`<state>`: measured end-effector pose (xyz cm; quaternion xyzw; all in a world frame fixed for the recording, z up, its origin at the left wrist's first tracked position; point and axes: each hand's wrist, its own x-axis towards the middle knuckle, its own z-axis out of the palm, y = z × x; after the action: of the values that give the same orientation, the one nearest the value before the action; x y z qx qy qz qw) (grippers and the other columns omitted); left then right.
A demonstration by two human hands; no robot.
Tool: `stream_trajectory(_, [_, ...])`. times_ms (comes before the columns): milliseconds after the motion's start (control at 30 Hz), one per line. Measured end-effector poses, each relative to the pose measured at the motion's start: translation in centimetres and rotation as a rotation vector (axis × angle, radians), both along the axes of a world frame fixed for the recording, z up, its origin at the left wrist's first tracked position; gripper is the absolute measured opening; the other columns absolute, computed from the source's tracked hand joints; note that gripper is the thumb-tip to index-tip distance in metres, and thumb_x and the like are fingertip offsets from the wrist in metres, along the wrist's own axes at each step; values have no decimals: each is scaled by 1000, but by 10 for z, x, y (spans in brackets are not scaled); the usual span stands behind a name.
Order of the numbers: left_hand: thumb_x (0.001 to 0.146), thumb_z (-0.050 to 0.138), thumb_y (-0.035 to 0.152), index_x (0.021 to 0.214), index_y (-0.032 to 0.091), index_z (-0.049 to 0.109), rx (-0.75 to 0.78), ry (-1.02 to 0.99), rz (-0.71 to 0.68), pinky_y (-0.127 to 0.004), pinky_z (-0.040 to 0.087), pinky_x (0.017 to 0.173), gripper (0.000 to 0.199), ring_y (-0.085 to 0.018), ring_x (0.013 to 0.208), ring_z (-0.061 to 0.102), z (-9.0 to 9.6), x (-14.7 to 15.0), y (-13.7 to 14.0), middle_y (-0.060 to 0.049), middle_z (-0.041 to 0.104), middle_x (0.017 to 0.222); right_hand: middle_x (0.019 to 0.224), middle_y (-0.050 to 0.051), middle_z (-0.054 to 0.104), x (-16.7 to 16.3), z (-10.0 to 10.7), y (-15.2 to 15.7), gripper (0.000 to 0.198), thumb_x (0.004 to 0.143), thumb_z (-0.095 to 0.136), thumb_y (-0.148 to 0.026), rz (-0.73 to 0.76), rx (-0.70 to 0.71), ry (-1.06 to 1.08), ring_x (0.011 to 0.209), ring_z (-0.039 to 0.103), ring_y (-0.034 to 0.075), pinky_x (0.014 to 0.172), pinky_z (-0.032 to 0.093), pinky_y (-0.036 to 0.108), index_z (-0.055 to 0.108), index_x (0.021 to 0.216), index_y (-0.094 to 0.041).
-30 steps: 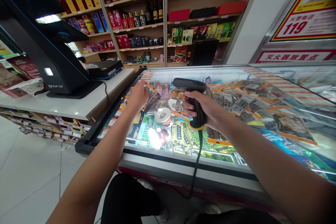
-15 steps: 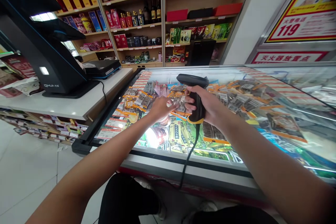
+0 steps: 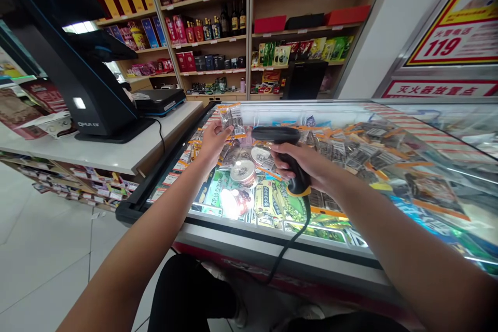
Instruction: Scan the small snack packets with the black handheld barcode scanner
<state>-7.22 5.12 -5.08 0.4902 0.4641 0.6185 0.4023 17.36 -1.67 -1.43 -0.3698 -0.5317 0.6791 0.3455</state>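
My right hand (image 3: 298, 163) is wrapped round the handle of a black barcode scanner (image 3: 276, 135), its head pointing left and its cable hanging down over the front edge. My left hand (image 3: 213, 141) pinches a small clear snack packet (image 3: 232, 118) with orange edges and a printed barcode label. The packet is held up, a little left of the scanner's head and apart from it. Beneath both hands is a glass-topped freezer (image 3: 218, 225). Many similar orange-edged packets (image 3: 358, 145) lie spread on the glass to the right, and a few lie near my left hand.
At left a white counter (image 3: 112, 158) carries a black checkout terminal (image 3: 83, 98) and a black device (image 3: 159, 101). Through the glass show round tubs (image 3: 242, 171) and green packages (image 3: 268, 197). Shelves of boxes and bottles (image 3: 234, 18) stand behind. A scanner cable (image 3: 288, 244) crosses the freezer's front rim.
My left hand has moved up and left from the pile and now holds up a packet. The scanner has shifted slightly lower in my right hand. The view has turned a little left.
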Motion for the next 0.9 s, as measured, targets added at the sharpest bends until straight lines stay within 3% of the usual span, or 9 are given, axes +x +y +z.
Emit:
stream_trajectory(300, [76, 80, 35, 108, 20, 64, 21, -35, -21, -31, 54, 78, 39, -21, 96, 71, -1, 9, -3, -9, 75, 111, 59, -4, 44, -1, 0, 0, 27, 89, 71, -36, 10, -1, -4, 43, 36, 8, 44, 31, 24, 54, 77, -19])
stream_trajectory(400, [81, 74, 36, 111, 20, 64, 27, 47, 16, -33, 55, 80, 35, -22, 98, 71, 0, 4, 1, -10, 75, 113, 59, -3, 44, -1, 3, -2, 27, 88, 72, -35, 10, -4, 4, 43, 37, 8, 43, 31, 23, 54, 76, -19])
stream_trajectory(533, [91, 58, 31, 110, 20, 64, 54, 501, 186, -37, 53, 89, 23, -26, 104, 70, 8, -11, 0, -11, 75, 116, 59, -3, 45, 2, 10, -3, 25, 88, 72, -32, -47, -4, 22, 45, 38, 8, 44, 30, 23, 54, 78, -19])
stream_trajectory(667, [91, 54, 31, 122, 18, 62, -105, 1188, 381, -47, 50, 94, 35, -38, 113, 66, 18, -27, -12, -18, 73, 112, 62, -2, 47, 11, 13, 1, 20, 90, 70, -32, -102, -6, 75, 47, 40, 9, 44, 31, 23, 56, 83, -19])
stream_trajectory(733, [90, 56, 35, 123, 13, 62, -171, 1438, 465, -53, 47, 97, 41, -44, 121, 59, 19, -30, -19, -24, 67, 120, 64, -2, 46, 15, 14, 5, 19, 89, 70, -32, -130, -18, 114, 48, 40, 9, 44, 31, 23, 57, 85, -20])
stream_trajectory(833, [88, 61, 35, 130, 11, 59, -81, 1567, 542, -55, 44, 101, 49, -46, 130, 50, 17, -22, -28, -27, 55, 139, 63, -3, 45, 19, 15, 9, 18, 89, 70, -32, -167, -41, 138, 48, 39, 9, 44, 31, 23, 56, 85, -20])
stream_trajectory(900, [91, 58, 36, 133, 16, 58, 21, 1553, 457, -55, 42, 104, 46, -43, 132, 48, 13, -6, -31, -23, 54, 142, 63, -3, 45, 20, 15, 11, 18, 88, 70, -31, -189, -45, 140, 48, 39, 9, 44, 31, 23, 56, 85, -20])
